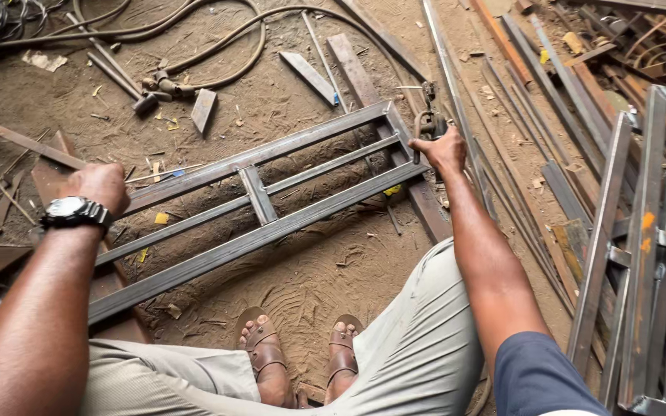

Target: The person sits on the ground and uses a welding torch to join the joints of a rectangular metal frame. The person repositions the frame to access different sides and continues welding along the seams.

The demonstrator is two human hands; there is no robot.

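1 steel frame (271, 204), 2 long rails w/ thin mid bar and 1 short upright. 2 hands. 2 sandalled feet (302, 358) just below frame. Surface: dirt workshop floor (317, 277), scrap bars right of frame. Left hand (100, 186) clenched on frame's left end; right hand (442, 150) grasps clamp tool (428, 122) at frame's right end.

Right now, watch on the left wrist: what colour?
Black strap, pale dial: the watch shows best in the head view.
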